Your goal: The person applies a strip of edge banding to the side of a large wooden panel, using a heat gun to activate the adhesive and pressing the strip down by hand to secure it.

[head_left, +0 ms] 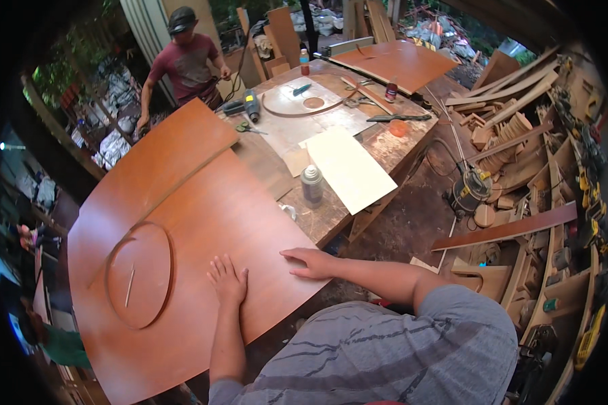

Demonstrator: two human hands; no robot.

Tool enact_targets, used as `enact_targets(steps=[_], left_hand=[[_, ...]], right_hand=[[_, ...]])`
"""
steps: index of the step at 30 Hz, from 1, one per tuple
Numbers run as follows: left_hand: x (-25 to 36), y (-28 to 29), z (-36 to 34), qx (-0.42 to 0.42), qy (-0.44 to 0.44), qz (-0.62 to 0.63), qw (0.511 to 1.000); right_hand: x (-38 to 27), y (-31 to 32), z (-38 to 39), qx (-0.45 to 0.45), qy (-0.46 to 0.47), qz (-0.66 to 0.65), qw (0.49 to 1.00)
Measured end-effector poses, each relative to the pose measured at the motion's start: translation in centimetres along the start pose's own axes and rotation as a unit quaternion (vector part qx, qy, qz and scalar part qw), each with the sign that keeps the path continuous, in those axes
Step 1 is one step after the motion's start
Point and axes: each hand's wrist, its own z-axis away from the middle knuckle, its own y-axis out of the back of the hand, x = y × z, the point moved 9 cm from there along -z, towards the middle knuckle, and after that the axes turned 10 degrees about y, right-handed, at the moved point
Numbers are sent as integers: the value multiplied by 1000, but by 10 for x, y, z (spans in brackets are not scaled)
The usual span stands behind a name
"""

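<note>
My left hand (228, 280) lies palm down on the large brown panel (250, 216), fingers a little spread and pointing away from me, its forearm coming up from the near side. My right hand (311, 263) rests near the panel's right edge, fingers loosely bent and pointing left, its forearm reaching in from the right. Both are relaxed and grasp nothing. The panel spreads in front of me and off to the left, its outer edge curved.

On it, left of my left hand, a thin brown strip loop (171, 270) rings a slim stick (130, 287). Farther off, a second brown panel (175, 145) overlaps the first one's far part. Beyond that a co-worker (189, 74) stands at the far left. On the workbench (257, 165) ahead, a pale sheet (351, 169) lies to the right, with a heat gun (251, 104) farther back.

A spray can (311, 187) stands upright between the large panel and the pale sheet; I cannot see inside it. At the bench's far side stands a bottle (304, 64) with reddish contents, and a dark red jar (390, 92) sits right of it.
</note>
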Motion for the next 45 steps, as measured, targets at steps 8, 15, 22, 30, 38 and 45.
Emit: enact_targets(steps=[8, 15, 22, 30, 38, 45], left_hand=[[49, -28, 6, 73, 45, 57, 995], [139, 21, 27, 292, 73, 389, 871], [405, 98, 36, 278, -212, 403, 846], [620, 26, 14, 50, -377, 435, 816], [807, -76, -25, -327, -445, 441, 708], [878, -78, -87, -410, -435, 399, 695]], right_hand=[[36, 139, 124, 81, -12, -71, 994], [124, 275, 324, 262, -162, -157, 938], [172, 354, 388, 333, -237, -195, 892], [195, 413, 348, 294, -180, -227, 911], [237, 525, 313, 200, -266, -156, 930], [295, 596, 245, -36, -302, 3, 953]])
